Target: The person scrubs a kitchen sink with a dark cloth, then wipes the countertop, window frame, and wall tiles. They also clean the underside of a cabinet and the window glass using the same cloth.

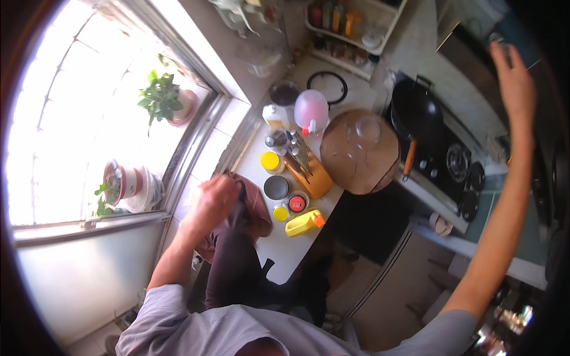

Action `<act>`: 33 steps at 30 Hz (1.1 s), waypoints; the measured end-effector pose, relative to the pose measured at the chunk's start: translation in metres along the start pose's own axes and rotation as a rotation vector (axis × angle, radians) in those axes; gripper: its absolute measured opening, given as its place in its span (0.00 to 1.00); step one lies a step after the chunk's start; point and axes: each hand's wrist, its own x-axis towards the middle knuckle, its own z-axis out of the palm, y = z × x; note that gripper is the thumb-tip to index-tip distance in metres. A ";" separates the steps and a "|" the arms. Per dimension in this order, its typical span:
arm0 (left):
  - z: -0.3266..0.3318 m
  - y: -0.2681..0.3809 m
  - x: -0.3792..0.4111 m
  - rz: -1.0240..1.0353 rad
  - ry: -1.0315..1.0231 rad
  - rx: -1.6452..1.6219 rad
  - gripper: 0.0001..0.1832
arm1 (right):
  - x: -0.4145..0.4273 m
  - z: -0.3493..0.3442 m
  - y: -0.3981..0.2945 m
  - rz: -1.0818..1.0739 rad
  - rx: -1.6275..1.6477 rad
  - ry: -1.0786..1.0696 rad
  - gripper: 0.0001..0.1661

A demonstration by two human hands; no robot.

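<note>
My left hand is blurred, with its fingers curled. It is over my bent knee in dark trousers, beside a reddish-brown cloth on the white countertop. Whether anything is in that hand cannot be made out. My right arm stretches far to the upper right, and the right hand reaches the dark range hood. A small dark grey item shows at its fingertips, too unclear to name. Below the hood, a black wok with a wooden handle stands on the gas stove.
Near the knee stand a knife block, yellow-lidded jars and a yellow bottle. Behind them are a pink jug and a round wooden board carrying a clear glass bowl. Potted plants line the window at left.
</note>
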 end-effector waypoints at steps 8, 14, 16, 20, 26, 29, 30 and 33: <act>-0.038 0.058 -0.150 -0.284 0.083 0.260 0.13 | -0.022 -0.046 -0.006 -0.215 0.349 0.152 0.17; -0.033 0.021 -0.325 -0.920 0.212 -0.019 0.10 | -0.076 -0.064 0.045 -0.042 0.698 0.318 0.14; 0.009 -0.027 -0.432 -1.105 0.223 -0.067 0.09 | -0.091 -0.073 0.081 0.067 0.794 0.307 0.14; 0.058 -0.004 -0.553 -1.352 0.066 -0.299 0.06 | -0.078 -0.073 0.109 0.080 0.506 0.427 0.16; 0.072 0.094 -0.529 -1.350 0.118 -0.520 0.06 | -0.060 -0.041 0.117 0.024 0.531 0.328 0.21; 0.087 0.063 -0.537 -1.297 0.144 -0.538 0.09 | -0.067 -0.016 0.119 -0.074 0.506 0.356 0.19; 0.080 0.066 -0.531 -1.247 0.189 -0.498 0.11 | -0.070 -0.021 0.105 -0.088 0.498 0.281 0.19; 0.028 0.125 -0.428 -1.133 0.176 -0.496 0.15 | -0.079 -0.054 0.107 -0.117 0.480 0.076 0.22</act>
